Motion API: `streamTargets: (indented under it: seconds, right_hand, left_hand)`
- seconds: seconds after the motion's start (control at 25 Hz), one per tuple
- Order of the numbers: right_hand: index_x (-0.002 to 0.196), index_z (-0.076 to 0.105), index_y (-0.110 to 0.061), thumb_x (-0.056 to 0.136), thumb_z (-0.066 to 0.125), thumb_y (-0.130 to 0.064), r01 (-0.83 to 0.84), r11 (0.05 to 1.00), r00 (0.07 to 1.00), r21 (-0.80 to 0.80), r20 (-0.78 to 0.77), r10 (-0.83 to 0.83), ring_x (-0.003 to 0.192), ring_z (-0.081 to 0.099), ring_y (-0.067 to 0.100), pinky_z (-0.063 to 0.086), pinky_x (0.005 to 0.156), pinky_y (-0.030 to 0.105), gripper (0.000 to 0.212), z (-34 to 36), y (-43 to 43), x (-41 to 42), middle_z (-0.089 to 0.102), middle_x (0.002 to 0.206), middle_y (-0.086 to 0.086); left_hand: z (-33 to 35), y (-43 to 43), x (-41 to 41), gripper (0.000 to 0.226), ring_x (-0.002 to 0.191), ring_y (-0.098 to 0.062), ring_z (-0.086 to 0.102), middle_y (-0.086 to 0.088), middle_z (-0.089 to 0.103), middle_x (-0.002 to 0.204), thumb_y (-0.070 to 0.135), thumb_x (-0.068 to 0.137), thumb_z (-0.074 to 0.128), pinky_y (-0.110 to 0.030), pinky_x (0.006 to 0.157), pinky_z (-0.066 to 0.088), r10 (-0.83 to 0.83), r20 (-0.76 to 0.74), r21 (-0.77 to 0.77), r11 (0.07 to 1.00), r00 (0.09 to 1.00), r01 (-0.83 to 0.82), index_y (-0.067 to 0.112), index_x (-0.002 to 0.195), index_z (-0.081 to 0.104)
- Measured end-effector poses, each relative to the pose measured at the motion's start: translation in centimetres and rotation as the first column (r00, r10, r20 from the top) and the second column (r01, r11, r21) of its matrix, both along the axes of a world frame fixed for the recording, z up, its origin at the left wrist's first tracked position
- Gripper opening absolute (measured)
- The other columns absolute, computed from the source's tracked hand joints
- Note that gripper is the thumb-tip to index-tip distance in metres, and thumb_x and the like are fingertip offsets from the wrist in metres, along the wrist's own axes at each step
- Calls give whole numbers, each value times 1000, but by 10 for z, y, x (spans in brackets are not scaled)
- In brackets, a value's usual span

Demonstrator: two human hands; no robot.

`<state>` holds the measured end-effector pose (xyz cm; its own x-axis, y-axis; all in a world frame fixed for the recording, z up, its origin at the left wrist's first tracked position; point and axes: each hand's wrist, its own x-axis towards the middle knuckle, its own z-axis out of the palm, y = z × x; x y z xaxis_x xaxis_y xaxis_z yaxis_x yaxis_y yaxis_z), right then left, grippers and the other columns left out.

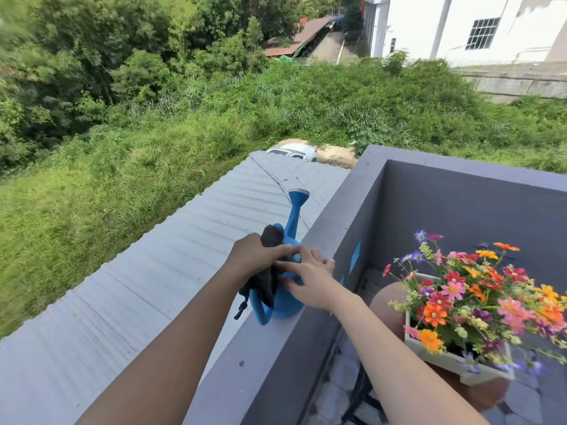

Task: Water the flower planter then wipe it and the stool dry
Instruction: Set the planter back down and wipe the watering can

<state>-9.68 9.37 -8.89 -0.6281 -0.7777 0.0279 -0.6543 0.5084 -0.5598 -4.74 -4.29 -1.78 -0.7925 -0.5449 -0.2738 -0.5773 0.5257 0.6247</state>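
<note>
A blue watering can point(287, 306) stands on top of the grey parapet wall point(264, 357), its spout pointing away over the roof. A dark cloth point(267, 280) is draped over the can's top. My left hand point(254, 254) grips the upper part of that cloth. My right hand point(310, 279) rests on the can's top beside the cloth, fingers spread and touching both. To the right, a white rectangular planter point(460, 365) full of colourful flowers sits on a round brown stool point(388, 305) inside the balcony.
A corrugated grey roof point(159, 271) lies below the parapet on the left, with grass and trees beyond. The balcony's far grey wall point(460, 210) closes the corner. Tiled floor point(340, 372) and the stool's black legs point(360, 391) show below.
</note>
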Motion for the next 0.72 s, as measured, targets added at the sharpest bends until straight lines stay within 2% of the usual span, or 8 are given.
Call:
streamTargets:
  seconds: [0.08, 0.16, 0.2, 0.28, 0.4, 0.52, 0.6, 0.72]
  right_hand:
    - [117, 62, -25, 93, 48, -22, 50, 978, 996, -201, 81, -34, 115, 40, 18, 30, 105, 44, 28, -10, 5, -6, 49, 124, -4]
    - [119, 58, -20, 94, 44, -23, 174, 937, 985, -304, 48, -168, 118, 48, 20, 36, 104, 45, 29, -19, 10, -7, 56, 127, -3]
    - [127, 53, -21, 96, 37, -28, 233, 931, 971, -280, 16, -238, 126, 46, 19, 33, 108, 45, 35, -22, 12, -6, 52, 136, -4]
    - [146, 31, -23, 101, 22, -39, 282, 954, 958, -101, -24, -286, 144, 25, 16, 16, 117, 45, 49, -25, 12, 2, 31, 155, -6]
    - [152, 5, -22, 92, -4, -54, 286, 957, 954, 49, -108, -280, 149, 1, 13, -5, 117, 48, 69, -27, 6, 14, 7, 162, -6]
    - [152, 3, -17, 75, -31, -57, 330, 942, 922, 57, -235, -308, 149, 0, 19, -5, 117, 49, 93, -29, 1, 15, 5, 162, 0]
    - [152, 6, -14, 80, -27, -53, 329, 940, 917, 86, -267, -297, 149, 3, 21, -1, 118, 50, 88, -27, -3, 12, 9, 162, 4]
    - [147, 28, -10, 92, -9, -44, 423, 905, 853, 39, -356, -383, 144, 28, 26, 19, 115, 52, 74, -10, 3, 8, 34, 154, 8]
  left_hand:
    - [-5, 8, -3, 37, 86, -22, 61, -7, 66, 90, 47, 73, 66, -24, 53, 36, -42, 27, -124, 991, 999, 45, 12, 85, 62]
    - [-5, 15, -4, 28, 84, -25, 58, -6, 63, 89, 37, 77, 64, -26, 54, 34, -13, 41, -228, 973, 999, 22, 11, 85, 58]
    - [-4, 19, -3, 27, 84, -26, 56, -7, 62, 91, 35, 77, 63, -27, 57, 36, 18, 50, -268, 963, 999, -4, 11, 88, 55]
    - [-2, 26, 0, 39, 94, -30, 58, -9, 60, 101, 39, 77, 62, -28, 66, 37, 65, 71, -373, 927, 995, -34, 11, 103, 51]
    - [-5, 33, -3, 55, 107, -32, 57, -10, 59, 111, 46, 82, 59, -32, 71, 37, 60, 75, -490, 872, 995, -16, 10, 118, 40]
    - [-11, 30, -8, 45, 111, -35, 55, -15, 58, 117, 37, 90, 55, -35, 75, 40, 20, 45, -500, 866, 999, 5, 5, 119, 42]
    - [-14, 24, -10, 36, 108, -38, 55, -19, 58, 117, 27, 91, 52, -36, 76, 40, -11, 9, -482, 876, 1000, 14, 2, 116, 45]
    - [0, 31, -14, 29, 101, -41, 55, -24, 59, 110, 21, 90, 48, -35, 72, 35, -80, -97, -493, 870, 992, 22, -1, 109, 46]
